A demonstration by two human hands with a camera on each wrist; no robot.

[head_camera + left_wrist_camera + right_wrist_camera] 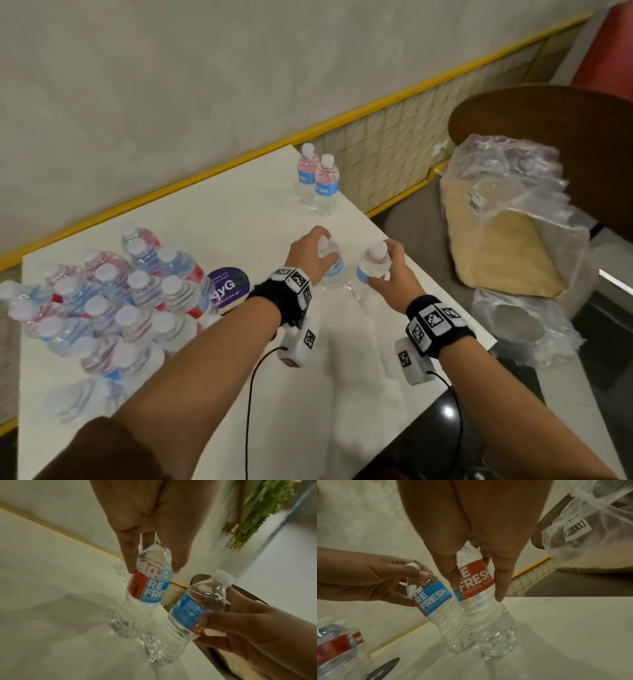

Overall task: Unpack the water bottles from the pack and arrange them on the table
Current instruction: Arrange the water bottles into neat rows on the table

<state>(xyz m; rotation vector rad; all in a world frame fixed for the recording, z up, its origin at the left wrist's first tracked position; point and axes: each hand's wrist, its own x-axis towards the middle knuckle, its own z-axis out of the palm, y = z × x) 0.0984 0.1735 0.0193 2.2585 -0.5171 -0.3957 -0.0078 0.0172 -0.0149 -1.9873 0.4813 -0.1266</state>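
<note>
My left hand grips the shoulder of a small clear water bottle from above. My right hand grips a second bottle just beside it, near the table's right edge. Both bottles have white caps and red-and-blue labels. In the left wrist view my fingers pinch the left bottle; the right bottle leans slightly. The right wrist view shows both bases at the white table. Two bottles stand at the far corner. Several bottles sit clustered at the left.
Crumpled clear plastic wrap lies on a beige cushion on the brown chair right of the table. A purple sticker lies by the cluster. A yellow-framed mesh panel runs behind the table. Cables hang from both wrist cameras.
</note>
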